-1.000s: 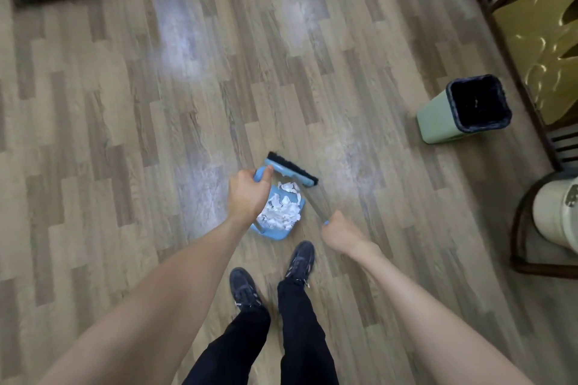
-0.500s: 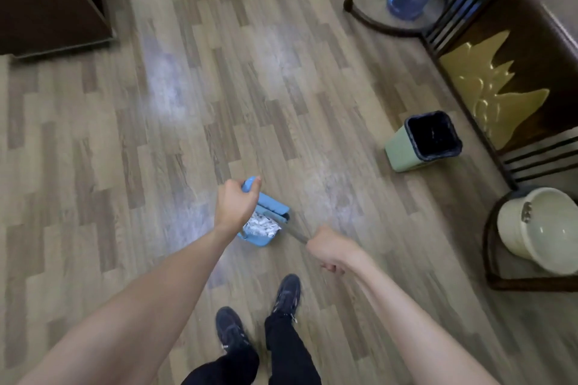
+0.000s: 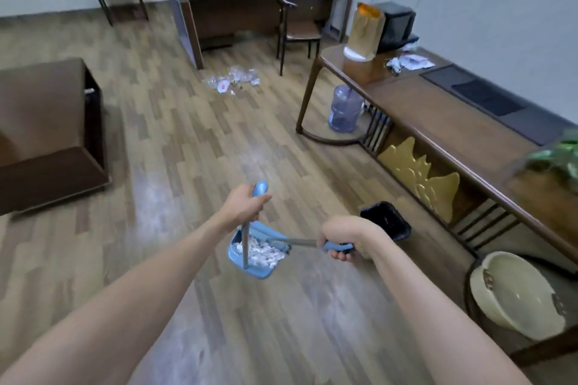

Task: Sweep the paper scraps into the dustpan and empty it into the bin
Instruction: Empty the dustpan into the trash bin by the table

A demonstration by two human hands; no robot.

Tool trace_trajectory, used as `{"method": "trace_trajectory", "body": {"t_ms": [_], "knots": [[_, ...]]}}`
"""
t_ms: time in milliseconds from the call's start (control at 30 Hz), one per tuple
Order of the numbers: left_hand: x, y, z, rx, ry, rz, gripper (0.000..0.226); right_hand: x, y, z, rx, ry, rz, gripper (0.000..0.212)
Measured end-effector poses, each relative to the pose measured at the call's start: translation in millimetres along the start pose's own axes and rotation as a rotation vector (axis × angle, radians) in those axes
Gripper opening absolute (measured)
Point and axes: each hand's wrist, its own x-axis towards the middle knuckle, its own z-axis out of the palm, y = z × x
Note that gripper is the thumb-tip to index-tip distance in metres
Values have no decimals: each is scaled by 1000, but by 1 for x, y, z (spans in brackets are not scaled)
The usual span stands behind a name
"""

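Since the earlier frame both hands have risen with the tools and the view has tipped up to take in the room. Left hand (image 3: 242, 206) has its grip closed round the upright handle of the blue dustpan (image 3: 250, 264), which hangs off the floor (image 3: 187, 150); right hand (image 3: 342, 236) is clamped on the blue handle of the brush (image 3: 283, 242), whose head lies across the pan's mouth. White paper scraps (image 3: 261, 250) sit heaped inside, small and crumpled, light enough to spill.

Emptying looks like the step in hand: keep the pan level and the brush pressed over the heap while carrying it right to the black-lined bin (image 3: 386, 222), which stands on the floor just beyond the right wrist, then tip slowly with the lip well inside the rim.
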Motion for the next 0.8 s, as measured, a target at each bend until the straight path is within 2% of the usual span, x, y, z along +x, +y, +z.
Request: {"method": "trace_trajectory", "body": {"t_ms": [133, 233, 400, 533, 667, 800], "knots": [[21, 62, 7, -70, -136, 144, 22, -34, -1, -60, 79, 46, -42, 23], [40, 106, 22, -43, -194, 249, 29, -49, 4, -101, 158, 118, -78, 19], [92, 154, 57, 162, -130, 386, 37, -54, 18, -150, 310, 207, -78, 15], [143, 176, 93, 333, -176, 510, 44, -39, 39, -185, 412, 274, -34, 19], [190, 203, 140, 472, -331, 631, 48, -23, 72, -222, 561, 356, 28, 19], [217, 222, 204, 569, -526, 743, 45, -4, 123, -239, 708, 463, 119, 27]]}}
